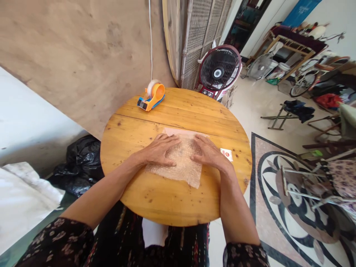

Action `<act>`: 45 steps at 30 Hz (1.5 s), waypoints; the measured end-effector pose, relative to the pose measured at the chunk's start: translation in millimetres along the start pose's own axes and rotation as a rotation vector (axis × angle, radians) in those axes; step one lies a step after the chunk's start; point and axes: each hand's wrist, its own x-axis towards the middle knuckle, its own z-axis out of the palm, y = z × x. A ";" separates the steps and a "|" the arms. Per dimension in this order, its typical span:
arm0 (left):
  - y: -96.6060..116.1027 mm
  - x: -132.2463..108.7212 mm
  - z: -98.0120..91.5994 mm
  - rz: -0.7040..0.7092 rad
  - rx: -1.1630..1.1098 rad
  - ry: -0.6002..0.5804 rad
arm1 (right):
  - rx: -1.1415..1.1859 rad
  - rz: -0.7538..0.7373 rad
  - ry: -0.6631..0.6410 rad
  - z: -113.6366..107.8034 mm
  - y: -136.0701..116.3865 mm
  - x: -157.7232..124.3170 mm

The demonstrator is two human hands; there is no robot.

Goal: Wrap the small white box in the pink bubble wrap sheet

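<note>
Bubble wrap [184, 157] lies, in the head view, spread on the round wooden tabletop [167, 202], near its middle; the left hand [162, 149] rests on the left part of it, and the right hand [208, 152] on the right part; both have the palm down, with fingers and thumb apart, so neither grip is clamped on anything; the two thumbs point toward each other, with a gap between them.

For smoothing well, it seems, the person should press lightly and evenly, from the middle to the outside; hard pushing could burst the bubbles or make the sheet slide; the near edge looks wavy, so it would deserve the most care; one hand could hold firm while the other smooths; whether something thin lies beneath, one cannot tell.

As for the count: two hands; one sheet, as it appears; one tape dispenser [157, 97], orange and blue, near the far left edge, carrying one roll of clear tape [151, 87]; one small card [226, 154], white and red, just beside the right wrist; beyond the tabletop, one red fan [219, 72] and one paler fan [258, 68] farther back; black plastic bags [80, 159] at the left are heaped, so their number cannot be told.
</note>
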 end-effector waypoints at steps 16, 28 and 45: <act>3.7 -0.8 -3.5 0.019 0.058 -0.001 | 0.046 0.080 0.146 -49.3 -0.8 -47.9; 6.7 0.2 -6.4 0.029 0.059 0.014 | -0.073 0.423 0.138 -40.0 24.0 -82.0; 11.3 0.5 -6.0 -0.032 0.096 0.057 | 0.333 -0.483 -0.343 -24.3 -95.0 -14.9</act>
